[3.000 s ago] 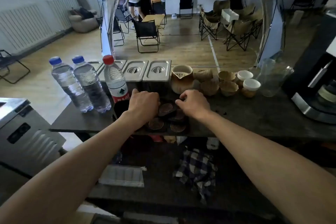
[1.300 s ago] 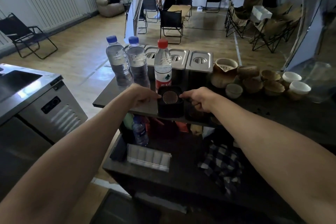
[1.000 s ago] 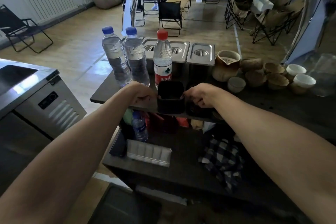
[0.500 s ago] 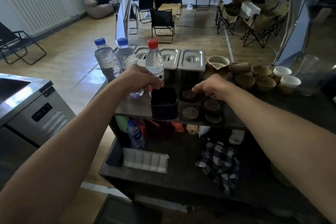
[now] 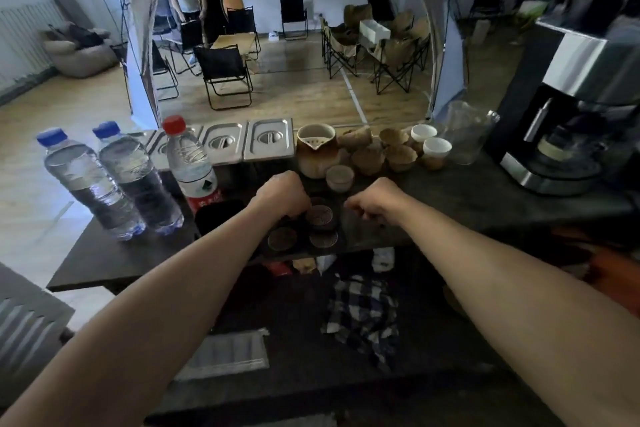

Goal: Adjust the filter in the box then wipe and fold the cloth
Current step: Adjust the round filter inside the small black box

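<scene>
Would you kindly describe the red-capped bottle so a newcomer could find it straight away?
Start at the dark counter and look to its left end, where three clear water bottles stand before the steel lidded pans. The red-capped bottle is the rightmost; its neighbours have blue caps, and only it has a red label.

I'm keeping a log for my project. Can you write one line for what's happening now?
left hand: touching round filter in black box | right hand: curled, empty | checked cloth: lower shelf, untouched
</scene>
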`<move>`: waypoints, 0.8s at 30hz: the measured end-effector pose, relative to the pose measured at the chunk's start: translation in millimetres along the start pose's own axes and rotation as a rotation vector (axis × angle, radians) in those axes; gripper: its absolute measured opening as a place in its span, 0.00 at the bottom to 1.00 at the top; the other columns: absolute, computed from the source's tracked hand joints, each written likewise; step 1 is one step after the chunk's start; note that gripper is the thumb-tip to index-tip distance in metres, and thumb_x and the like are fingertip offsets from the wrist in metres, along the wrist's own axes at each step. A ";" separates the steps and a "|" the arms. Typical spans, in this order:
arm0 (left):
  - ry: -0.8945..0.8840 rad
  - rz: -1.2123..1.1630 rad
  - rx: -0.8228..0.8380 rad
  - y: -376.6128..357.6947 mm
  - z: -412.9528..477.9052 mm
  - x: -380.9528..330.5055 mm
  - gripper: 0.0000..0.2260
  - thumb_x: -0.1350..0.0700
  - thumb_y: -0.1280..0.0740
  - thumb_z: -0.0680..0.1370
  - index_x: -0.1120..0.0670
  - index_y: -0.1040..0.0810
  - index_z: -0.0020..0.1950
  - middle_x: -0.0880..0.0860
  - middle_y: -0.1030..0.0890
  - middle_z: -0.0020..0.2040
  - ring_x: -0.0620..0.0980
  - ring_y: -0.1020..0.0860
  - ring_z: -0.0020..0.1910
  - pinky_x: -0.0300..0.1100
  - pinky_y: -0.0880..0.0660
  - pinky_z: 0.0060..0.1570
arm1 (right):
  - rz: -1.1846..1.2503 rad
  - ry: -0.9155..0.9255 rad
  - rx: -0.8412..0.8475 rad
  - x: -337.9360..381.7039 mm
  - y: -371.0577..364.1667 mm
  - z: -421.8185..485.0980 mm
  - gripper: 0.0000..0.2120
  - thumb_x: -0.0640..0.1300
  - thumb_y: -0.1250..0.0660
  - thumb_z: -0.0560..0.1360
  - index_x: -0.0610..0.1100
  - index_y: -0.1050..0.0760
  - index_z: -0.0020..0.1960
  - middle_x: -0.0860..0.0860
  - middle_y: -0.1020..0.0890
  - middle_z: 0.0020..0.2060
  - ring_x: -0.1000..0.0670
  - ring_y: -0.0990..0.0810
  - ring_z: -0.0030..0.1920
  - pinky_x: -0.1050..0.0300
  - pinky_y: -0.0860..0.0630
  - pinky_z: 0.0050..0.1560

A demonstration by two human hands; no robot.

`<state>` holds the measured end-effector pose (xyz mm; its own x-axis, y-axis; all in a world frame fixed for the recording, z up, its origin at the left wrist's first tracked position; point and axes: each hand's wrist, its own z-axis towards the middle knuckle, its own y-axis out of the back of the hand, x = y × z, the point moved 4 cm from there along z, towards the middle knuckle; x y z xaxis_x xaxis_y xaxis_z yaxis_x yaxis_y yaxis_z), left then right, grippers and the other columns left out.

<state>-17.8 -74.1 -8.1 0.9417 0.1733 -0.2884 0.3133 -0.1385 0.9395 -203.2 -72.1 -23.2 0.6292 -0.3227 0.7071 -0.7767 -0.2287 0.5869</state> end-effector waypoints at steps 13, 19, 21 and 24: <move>0.142 -0.131 0.056 -7.1 14.3 15.5 0.10 0.55 0.24 0.68 0.59 0.18 0.45 0.56 0.15 0.42 0.55 0.15 0.43 0.46 0.18 0.44 | 0.144 -0.023 0.098 -5.4 -23.4 11.5 0.07 0.46 0.26 0.72 0.42 0.18 0.45 0.50 0.20 0.33 0.56 0.30 0.24 0.64 0.37 0.24; 0.164 -0.337 0.018 20.9 9.8 34.4 0.12 0.53 0.23 0.69 0.60 0.15 0.45 0.54 0.14 0.39 0.50 0.20 0.31 0.38 0.28 0.27 | 0.237 0.064 0.120 27.8 -14.8 9.3 0.08 0.43 0.28 0.74 0.45 0.23 0.36 0.52 0.23 0.31 0.56 0.32 0.26 0.68 0.40 0.17; 0.180 -0.429 -0.036 40.9 -1.2 48.1 0.10 0.55 0.22 0.68 0.61 0.15 0.43 0.56 0.14 0.37 0.49 0.22 0.28 0.39 0.28 0.28 | 0.234 0.089 0.184 44.6 -20.1 4.6 0.10 0.43 0.29 0.74 0.46 0.24 0.35 0.52 0.25 0.30 0.56 0.34 0.26 0.68 0.42 0.16; 0.169 -0.507 -0.119 71.4 -26.0 73.0 0.07 0.56 0.21 0.68 0.58 0.14 0.40 0.55 0.15 0.35 0.45 0.24 0.25 0.36 0.27 0.27 | 0.241 0.095 0.300 67.3 -36.1 -3.2 0.09 0.44 0.29 0.74 0.46 0.24 0.36 0.54 0.26 0.30 0.58 0.34 0.24 0.68 0.47 0.20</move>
<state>70.1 -46.0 42.7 0.6399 0.3456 -0.6863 0.6978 0.1128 0.7074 -132.8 -82.5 4.4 0.4165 -0.3165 0.8523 -0.8673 -0.4193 0.2682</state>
